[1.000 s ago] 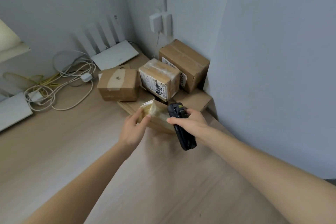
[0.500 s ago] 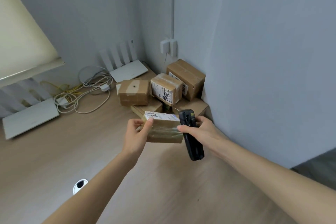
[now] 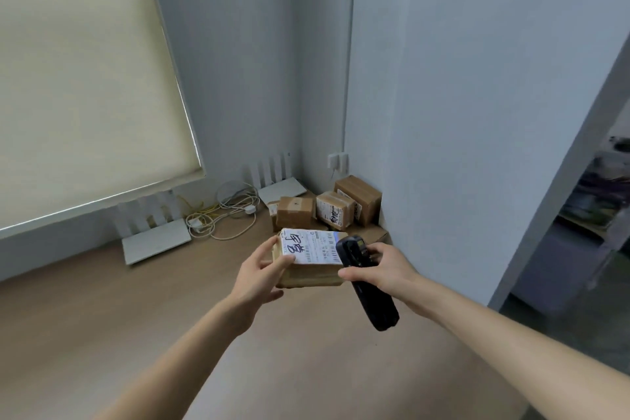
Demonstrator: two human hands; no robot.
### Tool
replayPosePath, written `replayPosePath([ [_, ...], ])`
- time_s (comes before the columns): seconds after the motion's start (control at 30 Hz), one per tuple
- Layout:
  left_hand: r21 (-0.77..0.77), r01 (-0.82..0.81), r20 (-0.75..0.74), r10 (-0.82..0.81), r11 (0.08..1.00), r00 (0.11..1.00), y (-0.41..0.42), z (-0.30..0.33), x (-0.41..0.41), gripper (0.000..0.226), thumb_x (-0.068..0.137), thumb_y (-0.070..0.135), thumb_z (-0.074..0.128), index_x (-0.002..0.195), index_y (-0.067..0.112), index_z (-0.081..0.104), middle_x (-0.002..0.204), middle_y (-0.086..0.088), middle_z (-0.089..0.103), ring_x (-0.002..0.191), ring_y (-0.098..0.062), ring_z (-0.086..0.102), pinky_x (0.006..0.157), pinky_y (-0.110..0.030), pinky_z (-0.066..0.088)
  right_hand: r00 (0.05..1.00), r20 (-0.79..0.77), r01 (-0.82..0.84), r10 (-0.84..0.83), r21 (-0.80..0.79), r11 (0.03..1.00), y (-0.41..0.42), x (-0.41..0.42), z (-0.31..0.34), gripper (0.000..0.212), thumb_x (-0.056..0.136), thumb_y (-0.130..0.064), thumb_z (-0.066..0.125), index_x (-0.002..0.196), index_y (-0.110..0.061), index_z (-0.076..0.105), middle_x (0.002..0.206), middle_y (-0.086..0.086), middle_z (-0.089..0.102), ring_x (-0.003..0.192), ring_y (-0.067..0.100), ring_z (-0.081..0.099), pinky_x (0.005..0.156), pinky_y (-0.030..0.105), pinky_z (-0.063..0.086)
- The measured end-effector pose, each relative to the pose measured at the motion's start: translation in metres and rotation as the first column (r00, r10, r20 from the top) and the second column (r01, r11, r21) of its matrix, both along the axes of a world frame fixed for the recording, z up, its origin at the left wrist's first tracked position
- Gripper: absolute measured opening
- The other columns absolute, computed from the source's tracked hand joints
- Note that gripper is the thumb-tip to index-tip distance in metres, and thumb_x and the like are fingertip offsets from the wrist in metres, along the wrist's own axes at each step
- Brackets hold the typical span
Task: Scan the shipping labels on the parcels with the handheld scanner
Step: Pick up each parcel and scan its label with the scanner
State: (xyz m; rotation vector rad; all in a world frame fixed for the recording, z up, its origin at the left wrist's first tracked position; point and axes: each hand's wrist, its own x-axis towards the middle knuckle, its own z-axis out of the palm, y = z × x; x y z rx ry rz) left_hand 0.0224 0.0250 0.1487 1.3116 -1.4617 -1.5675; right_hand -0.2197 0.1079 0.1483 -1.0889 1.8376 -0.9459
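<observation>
My left hand [image 3: 259,274] grips the left end of a small brown parcel [image 3: 308,274] held above the desk, thumb on its white shipping label [image 3: 312,246], which faces up and carries black handwriting and a barcode. My right hand [image 3: 383,270] holds a black handheld scanner [image 3: 366,283], its head lying over the label's right edge. Several more brown parcels [image 3: 332,211] are stacked in the corner behind, some with labels showing.
A wooden desk [image 3: 136,317] runs to the grey walls. Two white routers [image 3: 155,244] and a tangle of cables [image 3: 225,215] lie at the back left. A roller blind [image 3: 78,78] hangs at left. A wall socket [image 3: 337,160] sits above the stack.
The parcel has been lifted off the stack and turned label-up toward me. The scanner has come in over the label's right edge. The view has tilted upward.
</observation>
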Motion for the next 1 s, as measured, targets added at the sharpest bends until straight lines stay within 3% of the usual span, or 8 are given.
replayPosePath([
  [0.13, -0.069, -0.004, 0.000, 0.004, 0.998, 1.000, 0.031, 0.046, 0.035, 0.049, 0.092, 0.025, 0.066, 0.132, 0.051, 0.053, 0.102, 0.002, 0.077, 0.098, -0.019, 0.071, 0.079, -0.033, 0.056, 0.993, -0.058, -0.106, 0.106, -0.005, 0.994, 0.027, 0.028, 0.052, 0.096, 0.036, -0.059, 0.095, 0.121, -0.029, 0.064, 0.108, -0.010, 0.069, 0.101, 0.007, 0.068, 0.085, 0.026, 0.054],
  [0.23, -0.167, -0.016, 0.018, 0.019, 0.986, 1.000, 0.050, 0.077, 0.058, 0.042, 0.095, 0.026, 0.061, 0.119, 0.061, 0.058, 0.094, 0.007, 0.078, 0.084, -0.014, 0.066, 0.080, -0.034, 0.054, 0.979, -0.108, -0.176, 0.174, -0.013, 0.984, 0.037, 0.048, 0.087, 0.093, 0.037, -0.058, 0.097, 0.120, -0.030, 0.065, 0.109, -0.010, 0.071, 0.102, 0.007, 0.068, 0.087, 0.025, 0.054],
  [0.37, -0.272, -0.114, 0.021, 0.125, 0.955, 0.992, 0.067, 0.109, 0.082, 0.031, 0.086, 0.043, 0.062, 0.116, 0.050, 0.063, 0.097, 0.010, 0.078, 0.100, -0.017, 0.069, 0.093, -0.042, 0.052, 0.961, -0.140, -0.246, 0.238, -0.045, 0.968, 0.042, 0.072, 0.124, 0.087, 0.043, -0.054, 0.099, 0.119, -0.032, 0.065, 0.109, -0.013, 0.072, 0.100, 0.004, 0.068, 0.077, 0.018, 0.050],
  [0.5, -0.329, -0.099, 0.054, 0.124, 0.939, 0.991, 0.077, 0.132, 0.099, 0.048, 0.080, 0.060, 0.070, 0.126, 0.056, 0.057, 0.111, 0.017, 0.074, 0.110, -0.004, 0.066, 0.098, -0.035, 0.049, 0.938, -0.156, -0.320, 0.310, -0.047, 0.946, 0.040, 0.090, 0.148, 0.084, 0.046, -0.054, 0.099, 0.119, -0.030, 0.065, 0.111, -0.011, 0.072, 0.104, 0.005, 0.069, 0.092, 0.025, 0.054],
  [0.63, -0.347, -0.135, 0.040, 0.159, 0.928, 0.987, 0.079, 0.144, 0.113, 0.048, 0.085, 0.041, 0.078, 0.127, 0.057, 0.059, 0.110, 0.016, 0.075, 0.106, -0.004, 0.068, 0.097, -0.029, 0.050, 0.902, -0.219, -0.384, 0.372, -0.013, 0.923, 0.035, 0.104, 0.163, 0.085, 0.044, -0.057, 0.098, 0.117, -0.031, 0.065, 0.114, -0.011, 0.072, 0.107, 0.007, 0.068, 0.104, 0.033, 0.053],
  [0.73, -0.370, -0.200, 0.057, 0.237, 0.907, 0.970, 0.082, 0.150, 0.127, 0.047, 0.085, 0.038, 0.078, 0.124, 0.057, 0.061, 0.105, 0.018, 0.076, 0.103, -0.003, 0.070, 0.090, -0.025, 0.051, 0.864, -0.311, -0.417, 0.397, 0.001, 0.909, 0.030, 0.112, 0.172, 0.081, 0.047, -0.055, 0.098, 0.117, -0.031, 0.067, 0.113, -0.011, 0.072, 0.105, 0.007, 0.068, 0.103, 0.033, 0.054],
  [0.87, -0.419, -0.276, 0.098, 0.345, 0.865, 0.933, 0.085, 0.159, 0.146, 0.052, 0.081, 0.039, 0.077, 0.127, 0.054, 0.061, 0.111, 0.014, 0.074, 0.107, -0.007, 0.067, 0.099, -0.034, 0.050, 0.790, -0.474, -0.421, 0.389, 0.043, 0.906, 0.025, 0.118, 0.184, 0.086, 0.053, -0.053, 0.096, 0.129, -0.028, 0.066, 0.120, -0.006, 0.071, 0.109, 0.013, 0.067, 0.096, 0.029, 0.055],
  [1.0, -0.455, -0.329, 0.120, 0.423, 0.828, 0.898, 0.086, 0.165, 0.163, 0.053, 0.079, 0.041, 0.075, 0.128, 0.053, 0.061, 0.112, 0.010, 0.073, 0.107, -0.009, 0.065, 0.095, -0.034, 0.050, 0.655, -0.655, -0.412, 0.377, 0.109, 0.905, 0.019, 0.125, 0.195, 0.076, 0.055, -0.056, 0.092, 0.125, -0.035, 0.071, 0.115, -0.007, 0.074, 0.112, 0.018, 0.067, 0.085, 0.028, 0.053],
])
